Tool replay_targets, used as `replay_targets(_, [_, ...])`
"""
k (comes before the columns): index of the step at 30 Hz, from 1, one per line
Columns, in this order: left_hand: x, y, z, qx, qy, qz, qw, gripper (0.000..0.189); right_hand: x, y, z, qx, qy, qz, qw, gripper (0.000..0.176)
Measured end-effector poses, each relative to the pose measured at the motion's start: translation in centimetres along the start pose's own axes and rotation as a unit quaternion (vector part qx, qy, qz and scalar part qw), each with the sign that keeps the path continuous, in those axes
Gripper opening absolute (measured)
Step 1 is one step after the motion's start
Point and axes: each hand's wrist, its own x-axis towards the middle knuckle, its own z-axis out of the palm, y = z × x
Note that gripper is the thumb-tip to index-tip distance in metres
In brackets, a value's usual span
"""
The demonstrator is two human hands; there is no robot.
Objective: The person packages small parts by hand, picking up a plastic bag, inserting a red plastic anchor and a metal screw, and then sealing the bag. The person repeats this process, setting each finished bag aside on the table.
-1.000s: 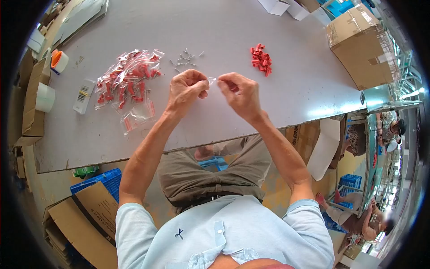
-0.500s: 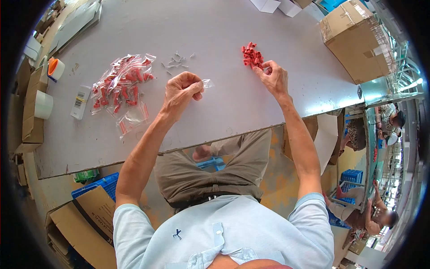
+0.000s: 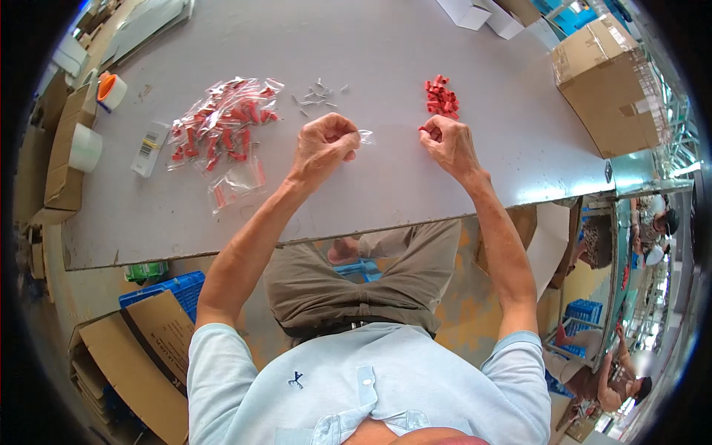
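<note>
Small-parts bagging at the counter (image 3: 386, 194), both hands busy.
Left hand (image 3: 325, 142) is curled, its grip pinching a small clear bag (image 3: 365, 136) just above the surface. Right hand (image 3: 449, 144) is closed, its grip seemingly nipping a red piece (image 3: 423, 129), just beside the loose red pile (image 3: 442, 98). Filled bags (image 3: 222, 127) lie further left. My judgement: keep the bag mouth open, steady and turned toward the right hand, and carry few pieces at once.
</note>
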Motion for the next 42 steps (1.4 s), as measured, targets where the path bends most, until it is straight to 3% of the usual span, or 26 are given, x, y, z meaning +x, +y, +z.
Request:
replay_targets(2, [-0.1,0.1,0.1,0.053,0.005,0.001,0.999,0.004,0.0,-1.5,0.5,0.051,0.009,0.001,0.999,0.014])
replay_targets(4, [-0.2,0.3,0.5,0.058,0.02,0.0,0.998,0.005,0.0,-3.3,1.0,0.233,-0.039,0.133,0.962,0.014])
replay_targets(5, [-0.2,0.5,0.6,0.055,0.026,-0.003,0.998,0.006,0.1,-3.6,1.6,0.24,-0.043,0.123,0.962,0.014])
replay_targets(7, [-0.1,0.6,1.1,0.077,0.044,-0.013,0.996,0.007,-0.3,-3.9,2.6,0.39,-0.044,0.144,0.908,0.014])
replay_targets(11, [0.6,0.0,2.6,0.1,0.077,0.035,0.991,0.007,-0.3,-4.9,2.4,0.281,-0.045,0.141,0.948,0.014])
replay_targets(13, [1.0,-0.2,2.7,0.114,0.093,0.056,0.987,0.006,0.5,-4.2,2.6,0.033,0.014,-0.044,0.998,0.014])
replay_targets(19, [1.5,0.1,1.1,0.066,0.114,0.029,0.991,0.006,2.3,-4.2,2.2,-0.043,-0.031,-0.069,0.996,0.016])
replay_targets(23, [1.5,0.5,1.2,0.049,0.101,0.005,0.994,0.007,1.8,-5.1,0.9,0.016,-0.053,0.005,0.998,0.013])
replay_targets(25, [1.4,0.5,1.3,0.045,0.102,-0.003,0.994,0.008,1.0,-5.4,0.5,0.269,-0.039,0.111,0.956,0.009])
replay_targets(27, [1.4,0.4,1.5,0.038,0.083,-0.006,0.996,0.01,0.3,-6.1,0.6,0.335,-0.031,0.113,0.935,0.006])
replay_targets(29, [1.3,0.4,1.7,0.04,0.078,-0.002,0.996,0.012,-0.3,-7.3,1.2,0.465,0.028,0.068,0.882,0.009])
replay_targets(33, [1.1,0.3,1.7,0.031,0.068,0.005,0.997,0.014,0.0,-8.5,3.0,0.494,0.058,0.026,0.867,0.009])
replay_targets(42, [1.2,0.1,1.6,-0.033,0.012,-0.009,0.999,0.014,0.8,-8.4,3.7,0.349,0.049,0.016,0.936,0.014])
